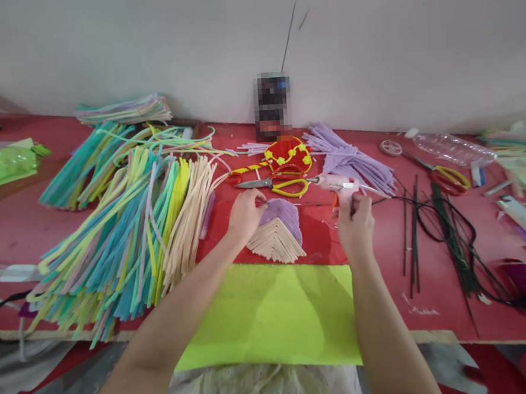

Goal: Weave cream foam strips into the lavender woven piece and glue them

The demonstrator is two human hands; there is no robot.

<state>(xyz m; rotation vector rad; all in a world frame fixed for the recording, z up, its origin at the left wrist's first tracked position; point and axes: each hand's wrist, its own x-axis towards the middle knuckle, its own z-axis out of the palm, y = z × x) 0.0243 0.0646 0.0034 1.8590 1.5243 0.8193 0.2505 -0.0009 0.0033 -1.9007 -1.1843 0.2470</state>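
Note:
A flat piece made of lavender and cream pipe cleaners [276,239] lies in front of me, its strands laid in a V pattern. My left hand [246,211] is closed in a pinch at the upper left edge of this piece. In my right hand [356,218] is a pale pink hot glue gun [339,184], its nozzle pointing left above the table. My fingers wrap round its handle, partly hiding it. Just beyond the piece lie yellow-handled scissors [284,185] and a red and yellow decorated item [288,154].
Bundles of coloured pipe cleaners [114,242] cover the left side; lavender ones [349,156] lie at the back. On the right are dark green stems [453,239], a black cable, more scissors [449,176] and a clear plastic bottle [453,146]. A yellow-green sheet [274,315] covers the front edge.

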